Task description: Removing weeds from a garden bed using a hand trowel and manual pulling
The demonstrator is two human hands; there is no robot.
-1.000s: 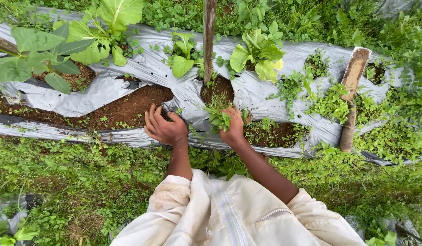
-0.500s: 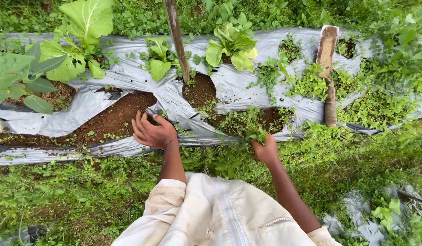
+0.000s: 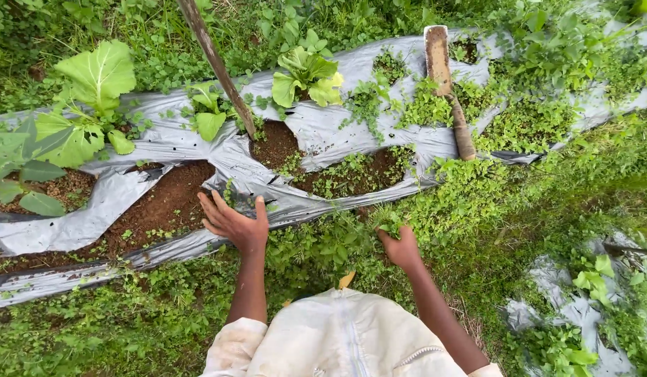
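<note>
Weeding along the near edge of a plastic-covered bed, by the look of it. Right hand (image 3: 401,246) is closed around a small tuft of weeds (image 3: 387,223) in the ground cover just near of the sheet (image 3: 323,129), so I'd say that's the pulling step. Left hand (image 3: 234,222) is spread open and holds nothing, fingers splayed on the sheet's edge beside a patch of bare soil (image 3: 163,206). More weeds fill the soil opening (image 3: 351,171) beyond. Leafy plants (image 3: 306,73) and a stake (image 3: 215,59) stand farther back. Next move probably needs a firm, low pull so the roots come too.
</note>
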